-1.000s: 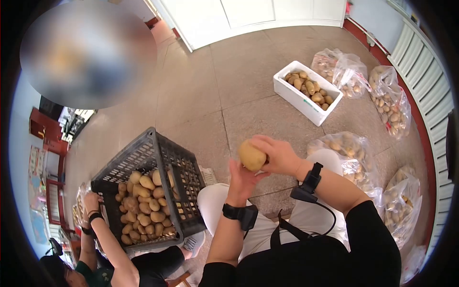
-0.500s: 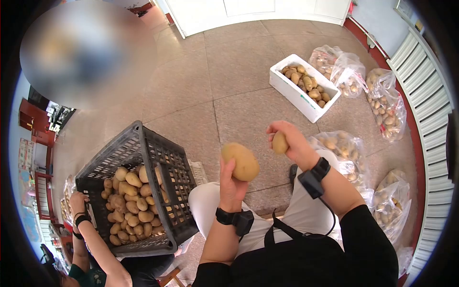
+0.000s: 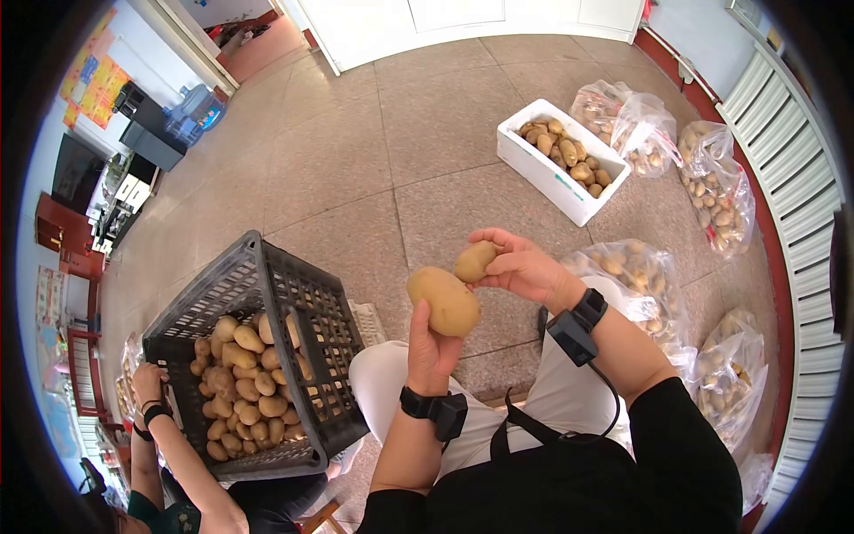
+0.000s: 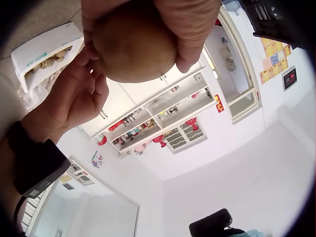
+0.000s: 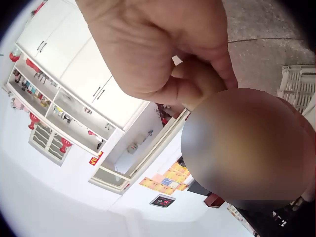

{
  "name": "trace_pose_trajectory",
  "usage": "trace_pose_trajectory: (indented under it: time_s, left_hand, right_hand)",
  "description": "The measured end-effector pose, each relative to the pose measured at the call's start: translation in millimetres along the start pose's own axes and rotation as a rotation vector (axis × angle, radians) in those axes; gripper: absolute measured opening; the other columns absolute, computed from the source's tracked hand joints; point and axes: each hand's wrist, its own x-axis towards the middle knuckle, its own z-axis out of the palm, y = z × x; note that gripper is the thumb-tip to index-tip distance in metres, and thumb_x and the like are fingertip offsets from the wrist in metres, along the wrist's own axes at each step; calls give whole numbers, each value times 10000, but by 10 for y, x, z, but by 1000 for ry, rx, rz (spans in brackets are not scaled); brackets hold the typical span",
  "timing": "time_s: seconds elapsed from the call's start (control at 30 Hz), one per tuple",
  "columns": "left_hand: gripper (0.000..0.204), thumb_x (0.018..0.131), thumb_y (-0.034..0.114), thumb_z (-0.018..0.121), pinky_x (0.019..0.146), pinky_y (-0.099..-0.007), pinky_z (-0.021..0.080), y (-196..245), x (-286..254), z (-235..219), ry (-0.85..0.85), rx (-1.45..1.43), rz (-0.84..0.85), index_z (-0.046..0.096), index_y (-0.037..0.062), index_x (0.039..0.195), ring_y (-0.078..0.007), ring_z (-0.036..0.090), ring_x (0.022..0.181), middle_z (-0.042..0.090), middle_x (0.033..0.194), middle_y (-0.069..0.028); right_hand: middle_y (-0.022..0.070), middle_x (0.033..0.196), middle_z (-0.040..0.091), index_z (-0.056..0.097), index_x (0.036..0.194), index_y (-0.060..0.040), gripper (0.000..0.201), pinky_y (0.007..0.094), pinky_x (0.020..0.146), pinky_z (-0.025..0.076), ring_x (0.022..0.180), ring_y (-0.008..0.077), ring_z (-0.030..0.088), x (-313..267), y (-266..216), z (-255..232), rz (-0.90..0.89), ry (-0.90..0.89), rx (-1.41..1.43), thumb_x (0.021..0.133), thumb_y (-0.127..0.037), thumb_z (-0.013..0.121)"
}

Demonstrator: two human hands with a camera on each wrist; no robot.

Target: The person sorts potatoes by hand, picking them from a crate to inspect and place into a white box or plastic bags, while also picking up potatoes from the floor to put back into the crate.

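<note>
In the head view my left hand (image 3: 431, 360) grips a large potato (image 3: 447, 307) from below, its thumb along the near side. My right hand (image 3: 529, 271) pinches a smaller potato (image 3: 476, 262) between thumb and fingers, right beside the upper right of the large one. The left wrist view has the large potato (image 4: 136, 47) close up, with the right hand (image 4: 74, 98) next to it. In the right wrist view the small potato (image 5: 200, 76) shows between thumb and fingers; a blurred patch covers much of what lies beyond.
A black slatted crate (image 3: 325, 356) of potatoes stands tilted at my left, another person's hand (image 3: 149, 383) on its rim. Ahead on the floor sits a white foam box (image 3: 556, 191) of potatoes. Plastic bags of potatoes (image 3: 719, 200) line the right side.
Both hands were together at one potato; then they parted, the large potato in the left and the small one in the right. The right hand has since come back left, beside the large potato.
</note>
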Motion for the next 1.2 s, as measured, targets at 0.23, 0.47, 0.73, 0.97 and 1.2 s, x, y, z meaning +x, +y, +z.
trace_pose_trajectory:
  time_s: [0.23,0.47,0.73,0.97,1.2]
  left_hand:
    - [579,783,459,602,839,-445,460,10,5,18,2,-114,16,446,105,1214,-284,512,1066,515,1174,-111]
    - [622,772,575,542,853,-435,439,30,-6,2,-67,-92,-19,477,107,1176,-290,472,1102,533,1134,-117]
    - [658,759,706,399,898,-546,329,95,-21,85,10,-154,20,501,173,1132,-290,393,1158,504,1149,-76]
    - [639,780,691,379,912,-504,334,105,-21,109,54,-212,72,488,172,1137,-245,459,1094,554,1078,-75]
    - [639,784,683,385,814,-437,452,96,49,-14,121,-233,133,519,137,1086,-283,534,943,574,1009,-105]
  right_hand:
    - [104,917,599,485,1080,-40,281,302,660,513,784,203,620,-33,-41,93,78,118,-149,867,-209,559]
    - [34,542,527,576,837,-61,468,245,416,384,454,127,502,-34,-74,129,240,218,-250,892,-497,416]
    - [32,519,511,563,784,-72,486,223,374,361,408,111,479,11,6,73,274,195,-274,862,-535,440]
    - [56,682,580,488,907,-46,286,224,476,442,550,107,549,1,145,127,243,81,-693,826,-293,608]
    - [70,756,616,535,906,-21,205,245,611,490,677,125,599,-37,88,133,206,-354,-609,832,-199,604]
